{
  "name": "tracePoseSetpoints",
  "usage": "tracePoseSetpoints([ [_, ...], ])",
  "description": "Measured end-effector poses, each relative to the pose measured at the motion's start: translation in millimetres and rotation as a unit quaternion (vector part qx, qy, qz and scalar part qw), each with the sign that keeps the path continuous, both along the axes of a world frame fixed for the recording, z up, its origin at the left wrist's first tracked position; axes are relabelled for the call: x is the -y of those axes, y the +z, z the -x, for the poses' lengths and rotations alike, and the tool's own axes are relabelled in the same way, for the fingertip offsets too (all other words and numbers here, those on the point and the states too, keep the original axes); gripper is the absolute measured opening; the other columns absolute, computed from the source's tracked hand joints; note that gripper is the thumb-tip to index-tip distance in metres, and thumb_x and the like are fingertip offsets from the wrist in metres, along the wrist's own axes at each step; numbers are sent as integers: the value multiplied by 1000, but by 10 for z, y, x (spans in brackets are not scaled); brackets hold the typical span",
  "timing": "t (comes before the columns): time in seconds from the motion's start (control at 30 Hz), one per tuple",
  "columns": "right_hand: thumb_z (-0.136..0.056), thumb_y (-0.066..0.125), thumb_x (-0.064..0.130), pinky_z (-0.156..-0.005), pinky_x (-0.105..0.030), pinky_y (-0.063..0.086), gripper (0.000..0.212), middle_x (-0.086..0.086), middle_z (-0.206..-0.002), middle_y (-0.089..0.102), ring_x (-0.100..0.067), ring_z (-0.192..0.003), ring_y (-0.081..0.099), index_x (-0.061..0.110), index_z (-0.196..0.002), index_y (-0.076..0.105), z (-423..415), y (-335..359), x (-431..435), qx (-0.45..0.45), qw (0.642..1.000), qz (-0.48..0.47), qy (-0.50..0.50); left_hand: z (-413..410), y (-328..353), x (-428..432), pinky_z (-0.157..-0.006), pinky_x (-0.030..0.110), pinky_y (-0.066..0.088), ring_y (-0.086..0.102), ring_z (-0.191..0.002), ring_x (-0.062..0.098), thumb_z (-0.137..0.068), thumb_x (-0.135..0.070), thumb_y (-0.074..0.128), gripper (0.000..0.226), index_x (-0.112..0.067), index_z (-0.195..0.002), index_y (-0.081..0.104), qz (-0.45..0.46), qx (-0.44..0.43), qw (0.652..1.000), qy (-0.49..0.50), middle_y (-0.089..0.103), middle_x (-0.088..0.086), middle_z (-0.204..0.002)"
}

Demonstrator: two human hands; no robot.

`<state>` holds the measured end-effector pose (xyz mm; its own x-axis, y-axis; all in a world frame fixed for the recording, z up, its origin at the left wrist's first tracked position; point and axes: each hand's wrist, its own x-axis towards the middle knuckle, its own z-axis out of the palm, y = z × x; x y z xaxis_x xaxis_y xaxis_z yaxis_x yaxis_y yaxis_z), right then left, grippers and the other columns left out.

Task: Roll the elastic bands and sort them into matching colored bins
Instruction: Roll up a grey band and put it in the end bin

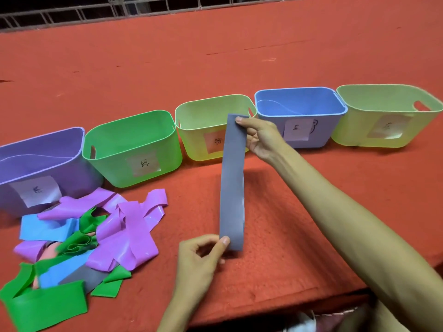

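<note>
Bright, even light with a warm cast on the red cloth [239,56]. Shadows soft and faint. White glare on the glossy purple bands [134,236]. Wide-angle bend curves the row of bins [115,149]. Overall slightly soft; labels [143,162] blurred. Dark behind the railing [72,13].

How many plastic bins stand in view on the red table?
5, in one row: purple bin far left, green bin next, middle yellow bin, blue bin, right yellow bin far right. None seems hidden.

Grey band [233,185] stretched flat — pinched by left hand [201,259], right hand [260,137]
</note>
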<state>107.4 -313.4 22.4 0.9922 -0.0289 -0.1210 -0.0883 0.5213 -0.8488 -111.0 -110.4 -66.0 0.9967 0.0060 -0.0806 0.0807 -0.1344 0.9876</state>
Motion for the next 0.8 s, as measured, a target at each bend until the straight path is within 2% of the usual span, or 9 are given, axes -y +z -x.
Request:
tracePoseSetpoints([
  [0.13, -89, 71, -3, -64, -26, 56, 7, -10, -82, 72, -18, -69, 70, 1, -94, 71, -12, -407, -18, -38, 999, 31, 18, 202, -45, 81, -55, 20, 52, 67, -58, 14, -81, -1, 81, 5, -5, -83, 79, 42, -62, 996, 51, 76, 15, -70],
  [0.23, -87, 72, -5, -53, -20, 45, 9, -10, -75, 68, -12, -55, 58, -2, -95, 73, -2, -693, -21, -39, 996, 80, 23, 282, -76, 84, -54, 25, 57, 69, -54, 25, -72, 10, 85, 45, -6, -106, 60, 75, -103, 990, 62, 72, 25, -67],
  [0.3, -85, 74, -6, -47, -20, 33, 8, -9, -72, 60, -11, -49, 44, 0, -91, 74, 8, -836, -29, -23, 993, 112, 26, 308, -52, 93, -53, 27, 58, 69, -51, 26, -71, 9, 87, 50, -6, -106, 55, 58, -123, 990, 46, 71, 24, -64],
  [0.4, -84, 76, -6, -57, -24, 45, 11, -11, -76, 64, -20, -65, 58, 5, -84, 75, 37, -969, -53, -4, 989, 145, 30, 295, 6, 60, -51, 28, 55, 70, -49, 24, -73, -7, 91, 32, -7, -91, 64, -50, -130, 990, -6, 72, 12, -60],
  [0.47, -85, 76, -6, -61, -27, 54, 11, -9, -78, 68, -17, -70, 66, 5, -85, 73, 53, -1019, -74, 4, 987, 160, 33, 264, 35, -13, -50, 22, 49, 66, -46, 12, -71, -24, 94, 26, -18, -77, 70, -154, -101, 982, -31, 71, -1, -57],
  [0.5, -85, 76, -6, -60, -28, 55, 11, -9, -78, 69, -17, -70, 68, 4, -86, 73, 53, -1043, -80, 8, 986, 162, 34, 234, 64, -59, -51, 20, 45, 61, -44, 4, -69, -35, 94, 27, -22, -71, 71, -214, -81, 973, -40, 70, -7, -56],
  [0.57, -86, 76, -4, -56, -27, 53, 10, -8, -75, 71, -19, -68, 68, 5, -88, 72, 49, -1081, -79, 16, 987, 157, 33, 115, 139, -129, -52, 15, 38, 55, -45, 0, -67, -52, 89, 31, -27, -65, 72, -295, -46, 953, -43, 67, -16, -57],
  [0.7, -87, 76, -3, -46, -22, 43, 9, -8, -71, 69, -16, -60, 63, 6, -88, 73, 36, -1143, -72, 36, 987, 157, 24, -558, 120, -113, -55, 20, 41, 55, -52, 2, -85, -43, 79, 19, -27, -75, 76, -265, 39, 963, -14, 67, -14, -61],
  [0.8, -85, 77, -5, -55, -21, 50, 10, -6, -77, 72, -13, -66, 64, 5, -89, 75, 34, -1189, -59, 68, 982, 174, 13, -1300, -48, 61, -72, 19, 53, 68, -81, -3, -97, -28, 69, 13, -22, -106, 76, -216, 106, 971, -8, 76, -14, -93],
])
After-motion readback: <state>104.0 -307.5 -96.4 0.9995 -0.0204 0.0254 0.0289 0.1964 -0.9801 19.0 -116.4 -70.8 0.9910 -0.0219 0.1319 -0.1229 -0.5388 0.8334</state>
